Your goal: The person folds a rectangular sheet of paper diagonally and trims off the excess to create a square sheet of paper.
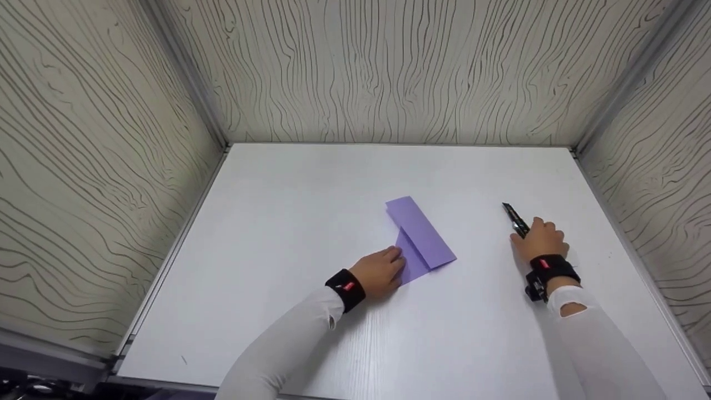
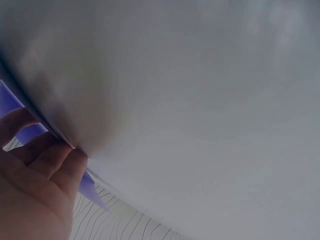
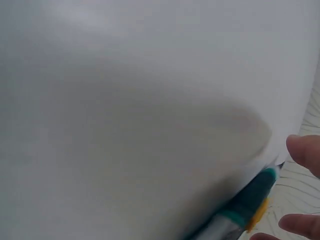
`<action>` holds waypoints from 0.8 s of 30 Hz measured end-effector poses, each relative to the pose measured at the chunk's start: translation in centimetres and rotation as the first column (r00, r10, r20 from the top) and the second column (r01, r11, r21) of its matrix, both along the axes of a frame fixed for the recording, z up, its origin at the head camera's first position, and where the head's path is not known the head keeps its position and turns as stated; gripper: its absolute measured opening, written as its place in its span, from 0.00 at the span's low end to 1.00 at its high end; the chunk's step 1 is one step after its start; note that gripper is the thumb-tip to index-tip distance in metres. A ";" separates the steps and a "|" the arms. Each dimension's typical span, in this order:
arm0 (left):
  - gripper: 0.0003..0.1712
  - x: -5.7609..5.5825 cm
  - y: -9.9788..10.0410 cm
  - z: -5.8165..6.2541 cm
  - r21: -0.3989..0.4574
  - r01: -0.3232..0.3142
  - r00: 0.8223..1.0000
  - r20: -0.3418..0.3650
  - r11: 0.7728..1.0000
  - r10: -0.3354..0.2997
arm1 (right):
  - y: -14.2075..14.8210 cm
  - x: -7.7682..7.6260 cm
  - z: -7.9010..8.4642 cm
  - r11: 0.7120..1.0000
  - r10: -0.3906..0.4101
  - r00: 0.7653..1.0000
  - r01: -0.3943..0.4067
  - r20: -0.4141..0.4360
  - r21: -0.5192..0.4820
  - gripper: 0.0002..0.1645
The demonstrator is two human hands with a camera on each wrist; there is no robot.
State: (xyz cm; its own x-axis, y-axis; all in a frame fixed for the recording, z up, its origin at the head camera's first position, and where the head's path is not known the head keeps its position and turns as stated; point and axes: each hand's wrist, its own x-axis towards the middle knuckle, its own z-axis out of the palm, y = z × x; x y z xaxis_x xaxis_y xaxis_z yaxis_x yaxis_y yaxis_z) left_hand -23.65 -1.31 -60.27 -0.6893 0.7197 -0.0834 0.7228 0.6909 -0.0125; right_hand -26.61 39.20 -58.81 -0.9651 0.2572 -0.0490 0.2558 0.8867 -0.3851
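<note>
A folded sheet of purple paper [image 1: 422, 230] lies on the white table, with a long flap over its upper right part. My left hand [image 1: 379, 272] rests on the paper's lower left edge, and in the left wrist view its fingertips [image 2: 75, 157] press down at the tabletop beside the purple sheet [image 2: 90, 187]. Over at the right, my right hand [image 1: 541, 241] is at the rear end of a utility knife [image 1: 515, 220], whose front end points away to the upper left. The right wrist view shows thumb and fingers [image 3: 304, 225] spread apart around the knife [image 3: 245, 200].
The white table [image 1: 300, 189] is bounded by wood-patterned panels [image 1: 355, 72] at the back and both sides. A small thin mark or scrap [image 1: 184, 360] shows near the front left corner. Dark items [image 1: 44, 383] sit below the table's front left edge.
</note>
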 end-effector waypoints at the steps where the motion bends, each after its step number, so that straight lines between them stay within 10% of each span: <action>1: 0.31 0.0 0.0 0.0 -0.001 -0.002 1.000 0.003 1.000 0.002 | 0.4 0.1 -0.2 1.000 -0.003 1.000 0.003 0.015 0.002 0.43; 12: 0.30 0.1 0.2 -0.2 0.011 0.013 1.000 -0.024 1.000 -0.013 | 0.0 1.3 0.5 0.997 0.051 0.998 -0.053 0.028 0.057 0.28; 24: 0.30 0.0 0.3 -0.7 0.024 -0.002 0.999 -0.051 1.000 0.003 | -2.1 0.3 1.0 0.989 0.054 0.998 -0.059 -0.036 -0.137 0.30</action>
